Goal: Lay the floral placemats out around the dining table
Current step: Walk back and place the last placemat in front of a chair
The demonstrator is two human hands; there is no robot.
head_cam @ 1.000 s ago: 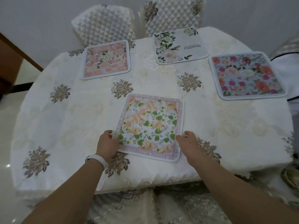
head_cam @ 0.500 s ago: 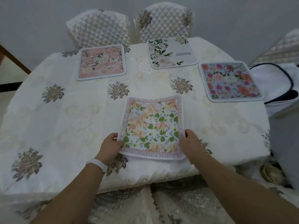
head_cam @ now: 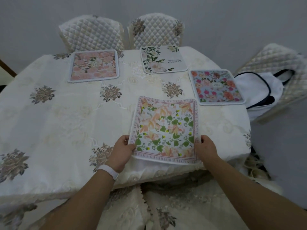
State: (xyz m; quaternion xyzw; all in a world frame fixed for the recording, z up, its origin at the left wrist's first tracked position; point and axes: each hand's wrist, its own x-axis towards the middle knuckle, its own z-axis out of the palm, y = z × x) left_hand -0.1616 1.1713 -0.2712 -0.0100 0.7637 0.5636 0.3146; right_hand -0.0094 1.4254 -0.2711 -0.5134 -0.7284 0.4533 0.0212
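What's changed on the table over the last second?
The peach-flowered placemat has slid toward the person and rightward, its near edge now at the table edge; left hand and right hand grip its near corners. The pink placemat, white placemat and blue placemat stayed put.

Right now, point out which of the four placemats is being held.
The peach-and-green placemat with the lettered border, nearest the person: left hand and right hand grip its sides.

Near placemat (head_cam: 166,130), 6 o'clock: border lettering reads "WATCH IN MY MEMORY" on far edge, "YOUR GENTLE" on right edge, "WITHERED" on near edge. White placemat (head_cam: 163,59), 12 o'clock: "Beautiful", printed sideways.
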